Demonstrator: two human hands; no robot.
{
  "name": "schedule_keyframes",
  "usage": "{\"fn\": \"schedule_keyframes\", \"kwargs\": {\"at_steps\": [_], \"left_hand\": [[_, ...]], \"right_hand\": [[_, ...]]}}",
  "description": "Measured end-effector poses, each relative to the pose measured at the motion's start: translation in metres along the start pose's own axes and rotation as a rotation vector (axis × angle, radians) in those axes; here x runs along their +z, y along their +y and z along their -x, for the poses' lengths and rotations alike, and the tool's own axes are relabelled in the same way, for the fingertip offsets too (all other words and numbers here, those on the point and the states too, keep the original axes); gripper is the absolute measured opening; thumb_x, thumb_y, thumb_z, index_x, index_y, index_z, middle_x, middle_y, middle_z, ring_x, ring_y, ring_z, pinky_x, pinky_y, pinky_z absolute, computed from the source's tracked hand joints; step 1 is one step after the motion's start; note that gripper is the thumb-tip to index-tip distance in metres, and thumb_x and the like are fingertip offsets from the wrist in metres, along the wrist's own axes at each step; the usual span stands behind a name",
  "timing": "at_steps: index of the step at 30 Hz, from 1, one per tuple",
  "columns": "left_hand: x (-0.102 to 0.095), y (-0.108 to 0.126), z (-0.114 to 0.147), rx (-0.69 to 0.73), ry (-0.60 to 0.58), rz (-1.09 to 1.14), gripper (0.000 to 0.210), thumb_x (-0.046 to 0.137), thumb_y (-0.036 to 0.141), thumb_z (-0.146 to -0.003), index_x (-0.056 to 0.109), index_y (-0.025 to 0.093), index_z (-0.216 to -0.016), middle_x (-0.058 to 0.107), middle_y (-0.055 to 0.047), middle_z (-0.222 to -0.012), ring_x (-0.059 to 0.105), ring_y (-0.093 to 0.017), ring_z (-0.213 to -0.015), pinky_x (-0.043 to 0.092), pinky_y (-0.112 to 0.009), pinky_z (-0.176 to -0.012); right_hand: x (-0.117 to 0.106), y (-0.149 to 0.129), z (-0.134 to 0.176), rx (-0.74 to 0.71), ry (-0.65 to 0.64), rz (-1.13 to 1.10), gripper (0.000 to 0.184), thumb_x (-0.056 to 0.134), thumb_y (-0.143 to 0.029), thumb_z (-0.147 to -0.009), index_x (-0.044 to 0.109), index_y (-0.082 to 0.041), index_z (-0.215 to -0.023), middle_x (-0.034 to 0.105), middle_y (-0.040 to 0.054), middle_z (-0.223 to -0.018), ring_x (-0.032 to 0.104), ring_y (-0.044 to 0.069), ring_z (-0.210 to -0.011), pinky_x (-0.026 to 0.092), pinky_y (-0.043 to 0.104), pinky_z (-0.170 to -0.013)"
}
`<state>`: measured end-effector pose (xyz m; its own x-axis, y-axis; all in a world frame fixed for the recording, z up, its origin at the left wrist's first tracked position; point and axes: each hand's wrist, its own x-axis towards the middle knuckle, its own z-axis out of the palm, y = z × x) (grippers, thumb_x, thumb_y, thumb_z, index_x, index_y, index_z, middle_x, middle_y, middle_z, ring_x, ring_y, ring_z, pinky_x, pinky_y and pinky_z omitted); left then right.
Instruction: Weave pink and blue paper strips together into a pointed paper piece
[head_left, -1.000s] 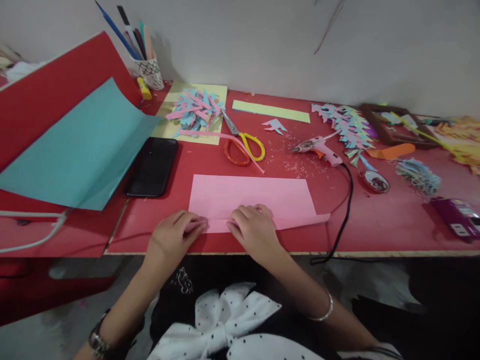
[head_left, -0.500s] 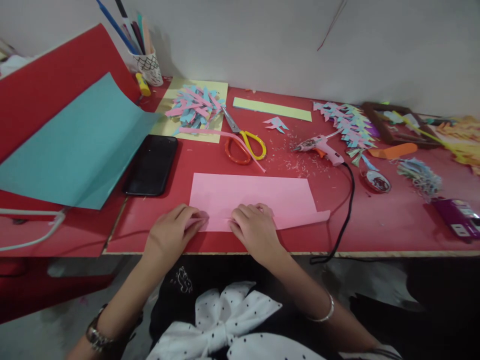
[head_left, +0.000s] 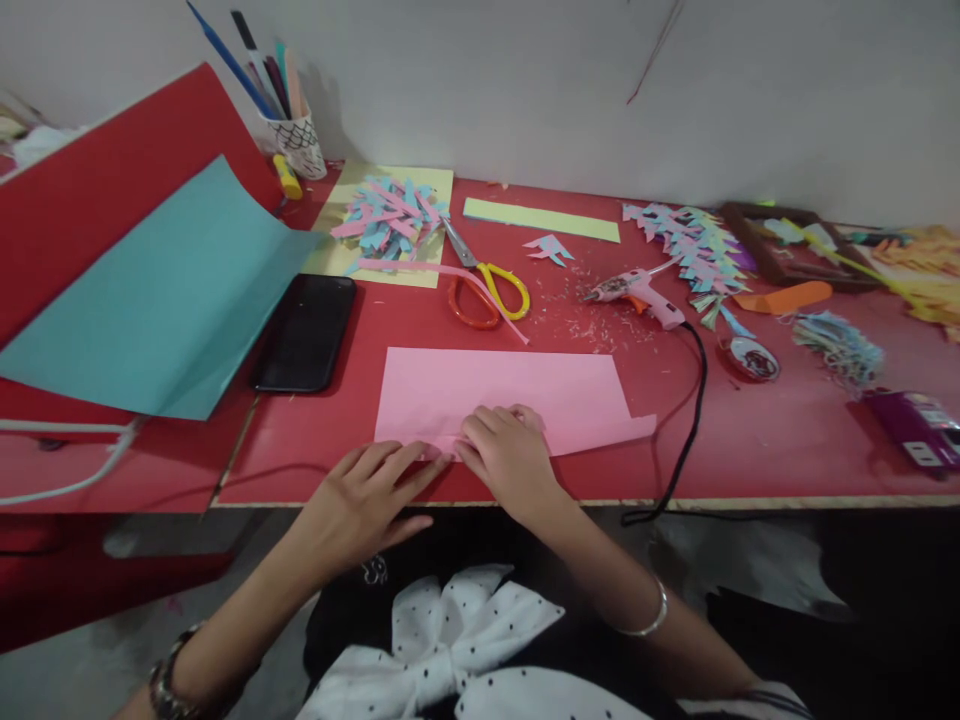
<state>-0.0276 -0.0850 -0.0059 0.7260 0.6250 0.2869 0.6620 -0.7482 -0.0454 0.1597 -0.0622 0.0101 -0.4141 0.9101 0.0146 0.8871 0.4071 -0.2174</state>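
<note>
A pink sheet of paper (head_left: 495,385) lies flat before me, its near edge folded up in a narrow strip that lifts at the right end. My left hand (head_left: 367,495) rests along the near left edge of the sheet, fingers stretched out on the fold and thumb apart below the table edge. My right hand (head_left: 506,450) is closed on the folded edge near the middle, fingertips curled over the paper. Just beyond the sheet are scissors (head_left: 480,283) with red and yellow handles, a thin pink paper strip lying across them.
A black phone (head_left: 306,332) and a teal sheet (head_left: 165,300) lie left. A pink glue gun (head_left: 641,293) with a black cord sits right, amid paper scraps. Cut paper pieces (head_left: 394,215) are heaped behind, near a pen cup (head_left: 298,145). A purple box (head_left: 911,425) stands far right.
My left hand has let go of its pinch on the left fold and flattened out along the near edge, fingers reaching towards the right hand. My right hand stays in place.
</note>
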Motion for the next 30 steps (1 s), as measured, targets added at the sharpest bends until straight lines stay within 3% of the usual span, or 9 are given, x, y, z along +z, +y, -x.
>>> {"fn": "schedule_keyframes", "kwargs": {"at_steps": [3, 14, 20, 25, 30], "left_hand": [[0.002, 0.0, 0.003, -0.008, -0.013, -0.012, 0.041, 0.042, 0.044, -0.082, 0.053, 0.024, -0.115, 0.063, -0.007, -0.1, 0.055, -0.019, -0.086, 0.043, -0.029, -0.075], [-0.007, -0.026, 0.039, -0.104, 0.011, -0.043, 0.036, 0.03, 0.039, -0.086, 0.057, 0.029, -0.107, 0.068, -0.003, -0.092, 0.059, -0.019, -0.078, 0.042, -0.034, -0.074], [-0.006, -0.012, 0.01, -0.079, 0.103, -0.064, 0.03, 0.035, 0.034, -0.085, 0.064, 0.027, -0.09, 0.068, -0.002, -0.089, 0.059, -0.016, -0.08, 0.043, -0.031, -0.077], [0.005, 0.011, -0.011, -0.018, 0.06, 0.028, 0.042, 0.035, 0.04, -0.085, 0.054, 0.015, -0.113, 0.063, -0.01, -0.098, 0.055, -0.02, -0.092, 0.043, -0.034, -0.082], [0.008, 0.019, -0.005, -0.069, -0.009, 0.052, 0.046, 0.042, 0.047, -0.08, 0.051, 0.023, -0.118, 0.061, -0.008, -0.101, 0.052, -0.022, -0.096, 0.039, -0.039, -0.09]], "right_hand": [[0.001, 0.0, 0.0, 0.005, 0.006, -0.003, 0.011, 0.049, -0.024, -0.083, 0.056, -0.019, -0.076, 0.062, 0.0001, -0.077, 0.053, 0.016, -0.074, 0.023, 0.031, -0.071], [0.003, 0.001, -0.001, 0.011, 0.028, -0.009, 0.014, 0.047, -0.024, -0.083, 0.056, -0.019, -0.075, 0.061, 0.0001, -0.075, 0.052, 0.015, -0.073, 0.023, 0.031, -0.07], [0.003, 0.0, 0.0, -0.003, 0.033, 0.0, 0.014, 0.048, -0.027, -0.084, 0.056, -0.019, -0.076, 0.061, 0.001, -0.076, 0.053, 0.016, -0.075, 0.024, 0.031, -0.071], [0.002, 0.002, 0.003, -0.036, 0.056, -0.005, 0.01, 0.048, -0.023, -0.082, 0.056, -0.018, -0.079, 0.061, 0.0012, -0.079, 0.053, 0.016, -0.077, 0.027, 0.03, -0.073], [-0.003, 0.025, 0.019, -0.047, 0.125, -0.036, 0.016, 0.05, -0.031, -0.08, 0.056, -0.017, -0.078, 0.061, 0.0024, -0.076, 0.053, 0.017, -0.075, 0.029, 0.03, -0.075]]}}
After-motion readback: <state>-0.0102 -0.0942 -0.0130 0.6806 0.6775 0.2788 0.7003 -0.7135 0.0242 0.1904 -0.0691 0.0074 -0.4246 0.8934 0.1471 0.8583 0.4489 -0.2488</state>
